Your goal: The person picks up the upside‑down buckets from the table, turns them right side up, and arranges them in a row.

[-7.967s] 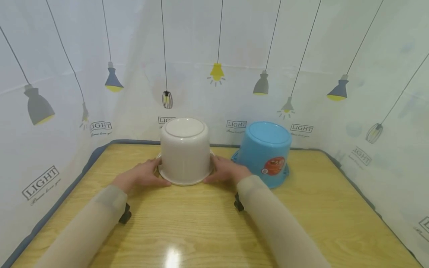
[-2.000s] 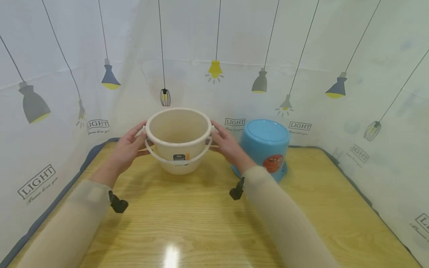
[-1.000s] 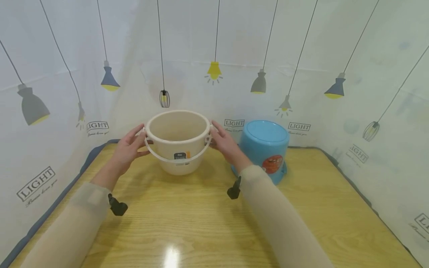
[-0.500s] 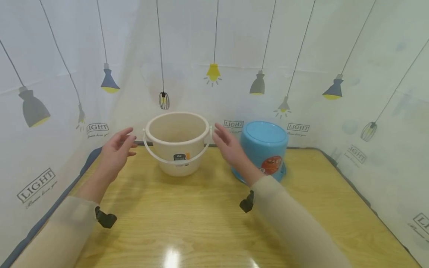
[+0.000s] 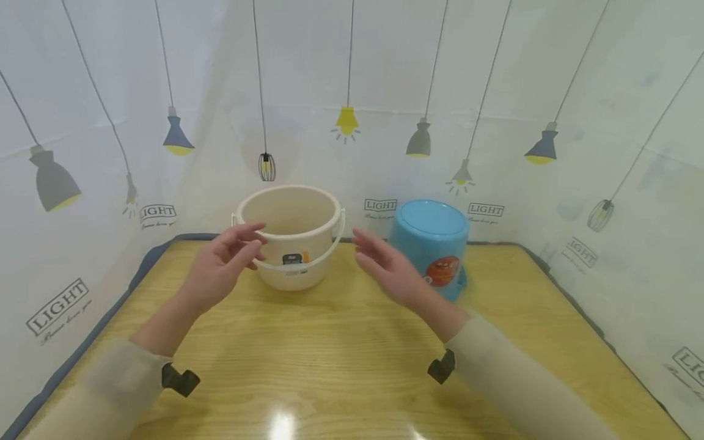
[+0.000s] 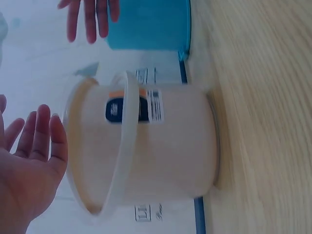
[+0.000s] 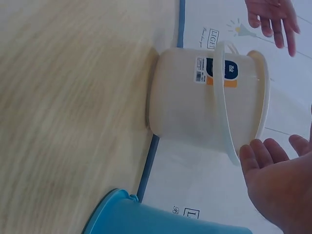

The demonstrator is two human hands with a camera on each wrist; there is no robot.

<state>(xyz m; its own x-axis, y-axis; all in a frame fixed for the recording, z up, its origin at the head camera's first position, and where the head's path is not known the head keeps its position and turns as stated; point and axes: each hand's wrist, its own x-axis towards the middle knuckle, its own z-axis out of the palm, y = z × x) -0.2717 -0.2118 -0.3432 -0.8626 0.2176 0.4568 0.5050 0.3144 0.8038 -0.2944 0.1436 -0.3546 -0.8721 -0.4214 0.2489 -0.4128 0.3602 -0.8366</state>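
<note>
A cream bucket stands upright on the table, its mouth up and its handle hanging across the front over a dark label. My left hand is in front of the bucket's left side, fingers loosely bent with nothing in them. To the right of the bucket, my right hand hovers with relaxed fingers, also holding nothing. Both wrist views show the hands apart from the bucket's wall. Just behind my right hand, a blue bucket with a red label stands upside down.
The wooden table has a dark blue edge along its back and sides. A white curtain printed with hanging lamps encloses it. A black wrist camera sits on each sleeve.
The cream bucket, upside down eight seconds ago, now stands mouth up. Both hands have let go of its rim; the left then came inward before it, the right drew slightly back. The blue bucket stayed put.
</note>
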